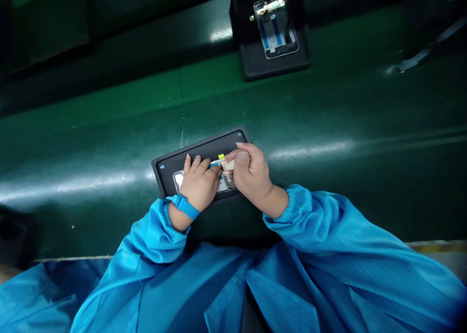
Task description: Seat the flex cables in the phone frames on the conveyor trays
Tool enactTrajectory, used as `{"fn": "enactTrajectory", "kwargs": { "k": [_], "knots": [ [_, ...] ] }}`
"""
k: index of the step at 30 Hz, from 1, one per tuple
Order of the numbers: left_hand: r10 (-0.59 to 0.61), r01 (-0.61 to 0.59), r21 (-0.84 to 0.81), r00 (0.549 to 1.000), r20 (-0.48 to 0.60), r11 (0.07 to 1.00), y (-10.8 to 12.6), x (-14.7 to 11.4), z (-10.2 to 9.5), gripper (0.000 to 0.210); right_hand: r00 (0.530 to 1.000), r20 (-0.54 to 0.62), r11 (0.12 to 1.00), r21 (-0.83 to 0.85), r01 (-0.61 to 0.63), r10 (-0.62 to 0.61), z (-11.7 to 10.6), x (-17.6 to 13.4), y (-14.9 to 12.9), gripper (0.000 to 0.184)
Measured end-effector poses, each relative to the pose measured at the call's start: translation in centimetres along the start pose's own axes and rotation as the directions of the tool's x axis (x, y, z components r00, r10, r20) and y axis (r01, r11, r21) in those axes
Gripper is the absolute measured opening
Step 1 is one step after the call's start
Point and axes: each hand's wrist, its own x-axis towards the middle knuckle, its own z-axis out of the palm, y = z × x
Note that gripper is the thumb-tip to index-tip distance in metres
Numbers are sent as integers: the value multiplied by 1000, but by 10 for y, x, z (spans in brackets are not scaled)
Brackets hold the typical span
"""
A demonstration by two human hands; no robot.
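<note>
On one black tray (pixel 166 179), one opened phone (pixel 223 185), left hand (pixel 200 182) spread atop, right hand (pixel 253 173) curled, hold unclear

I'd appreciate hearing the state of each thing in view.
Nearer silver-edged rectangular device: open, internals showing
Farther silver-edged rectangular device: open, internals showing
Nearer black rectangular tray: occupied
Farther black rectangular tray: occupied
Blue wristband: worn
Left hand: laid on nearer device
Right hand: fingers curled

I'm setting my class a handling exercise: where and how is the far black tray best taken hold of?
Probably by the near rim of the far black tray, coming from the near side. That edge looks bare, while the phone-like device lies further in with its inner parts exposed, so reaching over it could disturb them.
</note>
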Motion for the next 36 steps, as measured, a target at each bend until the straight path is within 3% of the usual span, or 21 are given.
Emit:
{"fn": "enactTrajectory", "kwargs": {
  "k": [2,4,7,9,11,13,15,18,22,27,31,32,34,35,36],
  "knots": [
    [-9,9,-25,1000,7,1000,0,-1,1,26,999,36,997,-68,22,-19,0,2,-5,27],
    [-20,22,-64,999,33,998,-1,-2,3,26,984,165,982,-166,93,-65,2,5,-11,34],
    [-66,76,-121,994,91,990,-3,0,2,28,896,428,934,-259,244,-116,10,11,-20,41],
    [-115,138,-153,982,150,979,-5,4,-2,30,863,496,932,-260,255,-97,14,15,-21,40],
    [-154,203,-189,957,244,961,-7,10,-7,26,899,438,967,-221,124,-16,13,20,-18,39],
    [-191,267,-212,927,322,940,-9,17,-13,22,948,286,984,-139,-107,143,9,22,-12,38],
    [-230,310,-213,915,331,927,-10,22,-16,17,946,136,955,-21,-295,295,4,21,-7,36],
    [-249,311,-203,928,278,929,-9,25,-16,10,927,34,922,97,-376,374,2,15,-4,32],
    [-298,348,-166,917,267,923,-3,26,-13,9,911,20,904,117,-411,411,7,11,-5,30],
    [-420,472,-180,869,262,863,9,38,-14,8,856,68,834,198,-516,513,7,13,-4,31],
    [-473,554,-371,832,290,745,-4,29,-35,20,784,171,728,296,-618,596,2,22,-4,33],
    [-477,539,-404,843,250,740,-10,18,-40,26,749,195,676,332,-658,633,-2,27,-2,34],
    [-427,429,-343,900,84,836,-21,-17,-47,34,672,244,567,384,-729,699,-15,38,4,33],
    [-344,340,-261,939,34,903,-25,-38,-46,36,634,268,521,387,-761,726,-23,43,8,31],
    [-241,248,-178,969,62,952,-29,-59,-42,40,597,286,488,370,-790,750,-33,48,14,29]
  ]
}}
